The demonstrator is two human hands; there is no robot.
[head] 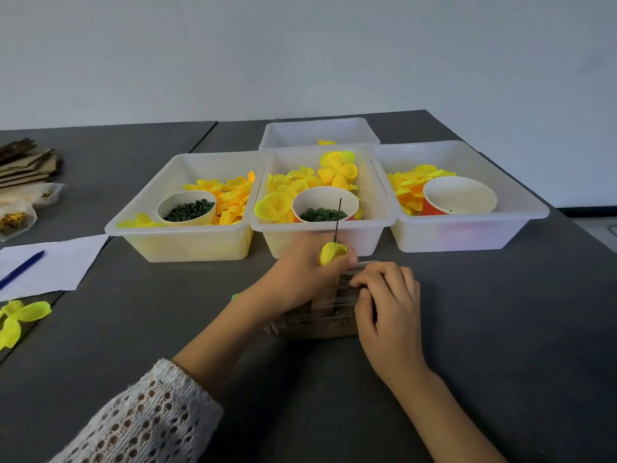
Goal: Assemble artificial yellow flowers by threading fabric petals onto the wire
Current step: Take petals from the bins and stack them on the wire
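Two hands (347,282), no legible writing.

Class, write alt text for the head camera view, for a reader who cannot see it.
A left hand holds a yellow fabric petal threaded on a thin green wire, while the right hand reaches into a clear plastic packet; three translucent plastic bins of petals stand behind.

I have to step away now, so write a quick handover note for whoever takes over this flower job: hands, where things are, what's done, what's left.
Left hand grips a green wire with one yellow petal on it.
Right hand fingers curl on a clear packet on the table; contents unclear.
Loose petals fill the three front bins; the left and middle cups hold green rings.
Done: one petal threaded.
Left: probably more petals, then a ring.
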